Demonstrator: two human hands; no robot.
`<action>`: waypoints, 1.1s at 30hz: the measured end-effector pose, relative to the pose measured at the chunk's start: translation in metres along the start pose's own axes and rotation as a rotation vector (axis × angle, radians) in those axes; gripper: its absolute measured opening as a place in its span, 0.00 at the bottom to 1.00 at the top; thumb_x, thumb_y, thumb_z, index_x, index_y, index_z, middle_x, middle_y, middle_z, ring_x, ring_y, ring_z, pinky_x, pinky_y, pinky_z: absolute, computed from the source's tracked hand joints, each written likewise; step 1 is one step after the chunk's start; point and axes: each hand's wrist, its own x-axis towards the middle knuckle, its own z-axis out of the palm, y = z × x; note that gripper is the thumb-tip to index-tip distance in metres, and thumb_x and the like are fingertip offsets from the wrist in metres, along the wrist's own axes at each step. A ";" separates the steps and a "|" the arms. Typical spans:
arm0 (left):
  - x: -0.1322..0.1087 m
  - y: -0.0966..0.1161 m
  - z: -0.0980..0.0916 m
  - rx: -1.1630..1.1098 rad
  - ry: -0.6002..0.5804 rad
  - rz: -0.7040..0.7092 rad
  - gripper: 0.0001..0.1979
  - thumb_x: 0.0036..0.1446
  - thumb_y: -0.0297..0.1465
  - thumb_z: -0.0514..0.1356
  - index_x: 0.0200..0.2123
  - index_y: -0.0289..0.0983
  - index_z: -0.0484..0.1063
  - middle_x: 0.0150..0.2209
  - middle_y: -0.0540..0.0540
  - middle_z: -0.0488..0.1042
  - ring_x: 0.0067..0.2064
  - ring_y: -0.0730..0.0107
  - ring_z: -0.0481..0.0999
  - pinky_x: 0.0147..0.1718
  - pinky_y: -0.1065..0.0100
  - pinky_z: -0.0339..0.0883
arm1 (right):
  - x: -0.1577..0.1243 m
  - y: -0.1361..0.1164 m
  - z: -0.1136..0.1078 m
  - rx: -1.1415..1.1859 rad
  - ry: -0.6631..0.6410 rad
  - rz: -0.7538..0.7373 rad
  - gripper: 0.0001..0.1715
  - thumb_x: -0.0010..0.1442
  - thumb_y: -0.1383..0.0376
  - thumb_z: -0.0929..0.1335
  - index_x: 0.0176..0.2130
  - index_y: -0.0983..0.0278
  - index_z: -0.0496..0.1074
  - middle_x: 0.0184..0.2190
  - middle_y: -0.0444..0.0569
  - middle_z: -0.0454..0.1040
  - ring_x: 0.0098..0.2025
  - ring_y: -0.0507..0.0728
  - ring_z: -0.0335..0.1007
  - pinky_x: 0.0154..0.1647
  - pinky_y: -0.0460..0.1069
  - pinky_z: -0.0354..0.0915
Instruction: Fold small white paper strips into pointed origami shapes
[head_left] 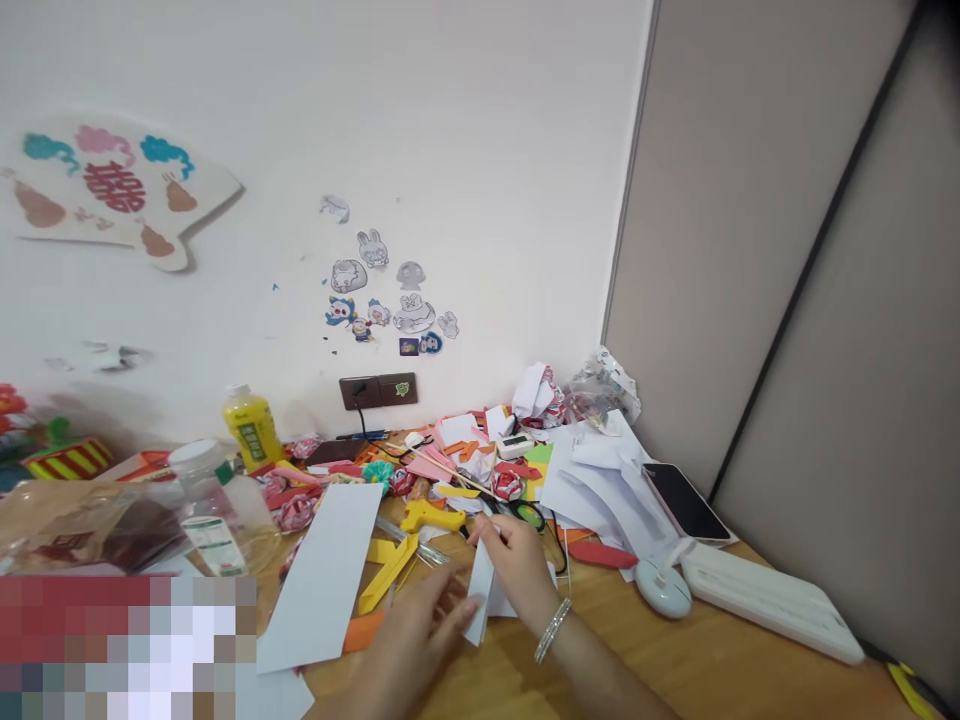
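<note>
A folded strip of white paper (481, 600) stands between my two hands just above the wooden table. My right hand (517, 565), with a silver bracelet at the wrist, pinches its upper end. The thumb of my left hand (427, 620) presses on the paper's lower left edge; its other fingers curl behind and are partly hidden. Beyond the hands lies a yellow glue gun (431, 516). To the left is a long white paper sheet (324, 575), and next to it are folded yellow paper strips (388, 575). More white paper lies under my right hand.
Coloured paper scraps and crumpled paper cover the table's back. A yellow bottle (253, 432) and a clear plastic jar (201, 475) stand left. On the right are loose white sheets (592, 490), a phone (688, 500) and a white lamp (772, 600). A grey panel (750, 250) bounds the right side.
</note>
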 end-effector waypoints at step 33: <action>0.018 -0.003 -0.001 -0.181 0.171 -0.027 0.18 0.52 0.42 0.52 0.33 0.33 0.70 0.31 0.43 0.76 0.33 0.61 0.72 0.31 0.68 0.64 | -0.001 0.010 -0.001 0.646 -0.407 0.202 0.22 0.49 0.51 0.67 0.26 0.69 0.71 0.20 0.43 0.64 0.22 0.48 0.59 0.24 0.43 0.57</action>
